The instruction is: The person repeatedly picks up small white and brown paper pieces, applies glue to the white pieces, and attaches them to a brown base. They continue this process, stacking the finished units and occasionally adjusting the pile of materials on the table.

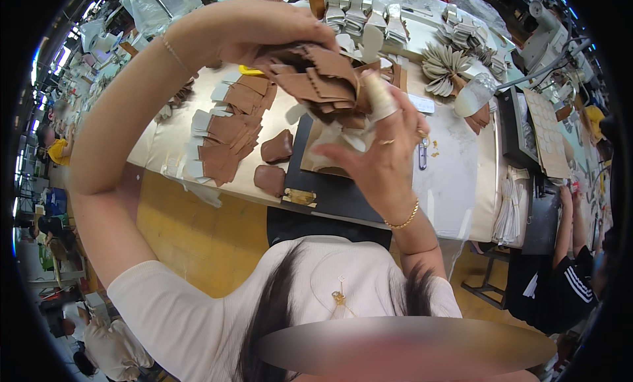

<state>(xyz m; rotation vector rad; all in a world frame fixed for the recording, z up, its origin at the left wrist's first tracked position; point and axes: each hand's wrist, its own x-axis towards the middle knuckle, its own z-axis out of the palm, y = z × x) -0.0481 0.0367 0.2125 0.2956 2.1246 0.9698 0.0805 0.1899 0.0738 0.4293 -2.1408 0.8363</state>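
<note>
My left hand (280,27) is closed on a bundle of brown leather pieces (320,78) held above the table. The pieces fan out, and some have notched edges. My right hand (390,141) is at the bundle's right side, its thumb stretched out to the left and apart from the fingers. A pale wrap covers one of its fingers, whose tip is close to or touching the leather; which, I cannot tell. Beneath the hands lies a dark board (330,192) with a tan block or pad (323,159) on it, partly hidden by my right thumb.
Overlapping brown pieces with pale tabs (224,141) lie left on the table (455,204), beside two brown padded pieces (273,159). Bundles of pale pieces (366,19) stand at the back. A small blue tool (423,154) lies right, near a black tray (517,128). Another person's arms (568,217) reach in there.
</note>
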